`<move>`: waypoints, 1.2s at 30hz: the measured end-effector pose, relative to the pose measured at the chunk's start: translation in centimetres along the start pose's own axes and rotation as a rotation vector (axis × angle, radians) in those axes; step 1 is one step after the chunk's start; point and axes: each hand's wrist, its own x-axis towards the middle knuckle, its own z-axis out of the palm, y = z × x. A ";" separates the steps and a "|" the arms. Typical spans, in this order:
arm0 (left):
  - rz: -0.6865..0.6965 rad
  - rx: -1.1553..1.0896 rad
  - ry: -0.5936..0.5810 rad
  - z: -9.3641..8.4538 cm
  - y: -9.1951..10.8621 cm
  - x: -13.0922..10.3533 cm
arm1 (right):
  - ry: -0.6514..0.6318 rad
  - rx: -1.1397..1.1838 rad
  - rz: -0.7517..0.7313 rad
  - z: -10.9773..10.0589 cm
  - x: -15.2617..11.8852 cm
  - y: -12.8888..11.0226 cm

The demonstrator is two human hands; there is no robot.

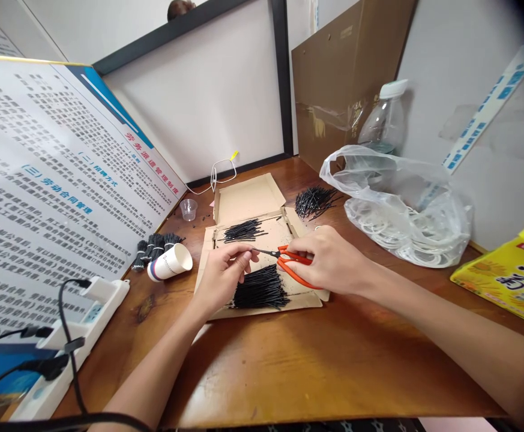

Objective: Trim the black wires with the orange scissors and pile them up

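My right hand (329,258) is closed around the handles of orange-handled scissors (295,267), whose dark tips point left. Close to those tips, my left hand (228,270) pinches a thin black wire (256,249) between thumb and fingers. Where wire and blades meet is too small to make out. Below both hands lies a dense row of short black wires (262,289) on an opened flat cardboard box (248,195). A smaller bundle of black wires (243,230) rests farther back on the same cardboard.
Another heap of black wires (314,201) lies right of the cardboard. Left are a tipped paper cup (170,263), tied black bundles (156,247), a small clear cup (188,209) and a power strip (93,324). At right: a plastic bag (406,228), bottle (383,120) and yellow package (509,273).
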 end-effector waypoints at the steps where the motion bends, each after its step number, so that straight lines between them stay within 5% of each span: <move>1: 0.003 -0.001 -0.003 0.0 -0.1 0.0 | 0.003 0.002 -0.001 0.0 0.0 0.0; 36: -0.030 0.017 -0.011 0.1 0.0 0.0 | 0.028 0.023 -0.026 0.1 -0.1 -0.1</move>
